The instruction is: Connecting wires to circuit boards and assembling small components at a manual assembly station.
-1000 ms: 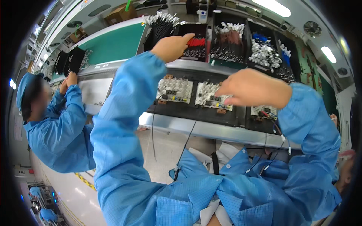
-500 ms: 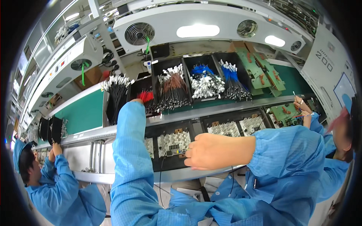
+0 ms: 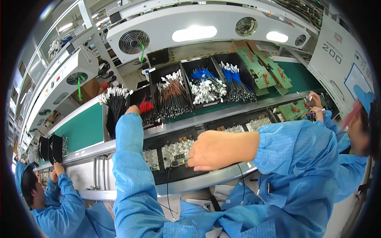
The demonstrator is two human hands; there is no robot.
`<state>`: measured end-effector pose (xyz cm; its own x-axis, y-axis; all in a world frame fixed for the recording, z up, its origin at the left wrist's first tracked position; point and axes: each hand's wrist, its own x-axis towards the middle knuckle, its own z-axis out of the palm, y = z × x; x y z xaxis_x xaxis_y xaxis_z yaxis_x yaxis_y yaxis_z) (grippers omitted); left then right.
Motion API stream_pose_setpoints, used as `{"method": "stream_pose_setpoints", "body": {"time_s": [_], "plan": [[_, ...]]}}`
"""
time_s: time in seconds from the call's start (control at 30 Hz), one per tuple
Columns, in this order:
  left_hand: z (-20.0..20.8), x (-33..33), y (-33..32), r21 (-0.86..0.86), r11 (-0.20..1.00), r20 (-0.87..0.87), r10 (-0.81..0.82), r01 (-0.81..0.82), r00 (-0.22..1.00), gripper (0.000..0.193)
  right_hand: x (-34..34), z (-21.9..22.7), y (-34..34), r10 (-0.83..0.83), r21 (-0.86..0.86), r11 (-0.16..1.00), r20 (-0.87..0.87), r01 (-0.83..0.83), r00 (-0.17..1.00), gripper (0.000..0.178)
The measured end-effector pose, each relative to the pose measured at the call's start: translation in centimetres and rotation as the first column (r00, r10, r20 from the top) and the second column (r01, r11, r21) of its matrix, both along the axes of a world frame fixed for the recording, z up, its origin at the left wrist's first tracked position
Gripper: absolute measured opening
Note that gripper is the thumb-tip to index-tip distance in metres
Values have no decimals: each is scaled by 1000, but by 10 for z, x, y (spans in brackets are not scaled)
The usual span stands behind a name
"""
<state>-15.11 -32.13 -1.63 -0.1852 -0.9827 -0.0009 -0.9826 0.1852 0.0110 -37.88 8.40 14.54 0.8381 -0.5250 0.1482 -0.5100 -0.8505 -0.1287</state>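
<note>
My left hand [image 3: 134, 109] reaches to the near edge of a black bin of red wires [image 3: 145, 106]. Only the back of that hand shows past the sleeve, so its fingers are hidden. Lower down, my right hand [image 3: 216, 150] is curled closed, back upward, at the right edge of a circuit board [image 3: 174, 150]. Whatever its fingertips hold is out of sight. The board carries many clear and white parts and a small dark display, and sits in a black tray [image 3: 176, 173]. A thin black wire [image 3: 168, 186] hangs from the board over the rail.
Beside the red wires stand bins of black wires [image 3: 114, 104], brown wires [image 3: 176, 92], white-ended wires [image 3: 208, 89] and blue wires [image 3: 235, 81]. Green fixtures [image 3: 262, 73] lie farther right. Co-workers sit at left [image 3: 63, 202] and right [image 3: 355, 131]. A lamp housing with fans [image 3: 162, 35] spans above.
The whole view has shifted slightly left. My right hand has risen a little and now overlaps the board's right edge. My left hand stays at the red-wire bin.
</note>
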Motion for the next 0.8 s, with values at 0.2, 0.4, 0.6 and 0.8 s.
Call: {"method": "stream_pose_setpoints", "body": {"time_s": [0.2,0.4,0.6,0.8], "plan": [[12,46,-5,94,882,457,-450,461,767,23,-16,25,-21,-182,205,962,-5,179,983,24],[159,39,192,180,773,-947,-32,608,321,25,-18,43,-65,-320,512,836,162,197,934,28],[157,43,269,-329,719,-938,-322,612,-126,22,57,26,-111,-233,511,855,219,92,948,31],[137,33,254,-861,236,-495,-177,451,-851,21,111,32,-107,-297,358,921,396,152,869,25]]}}
